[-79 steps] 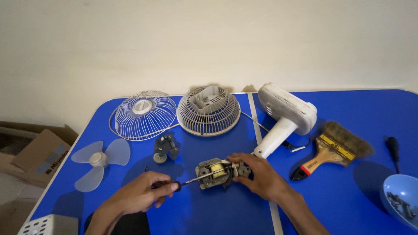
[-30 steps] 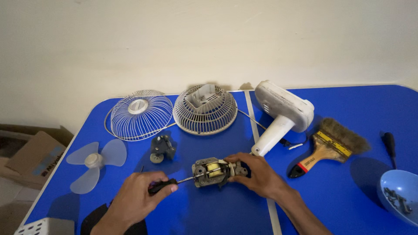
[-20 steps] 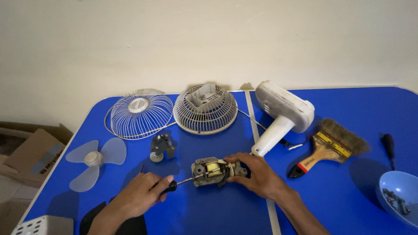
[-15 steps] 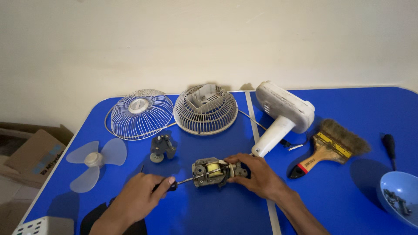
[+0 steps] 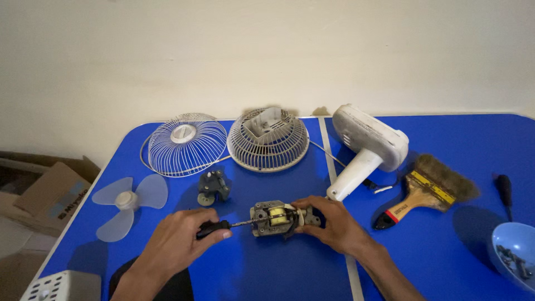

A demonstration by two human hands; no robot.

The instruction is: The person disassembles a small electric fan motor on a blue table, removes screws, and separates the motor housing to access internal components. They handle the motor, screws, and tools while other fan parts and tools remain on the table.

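A single head-worn camera provides the only view. It looks forward and downward from the person's position at the near edge of the blue table (image 5: 446,262), facing the pale wall (image 5: 267,50) behind the far edge. The viewing angle is oblique, not vertical: the tabletop recedes upward in the frame and the wall fills the upper third. The camera is close enough that both forearms enter from the bottom edge, with the left hand (image 5: 178,242) and right hand (image 5: 334,226) low in the centre. The table's right side and near corners are cut off. No second view exists, so no overlap applies.
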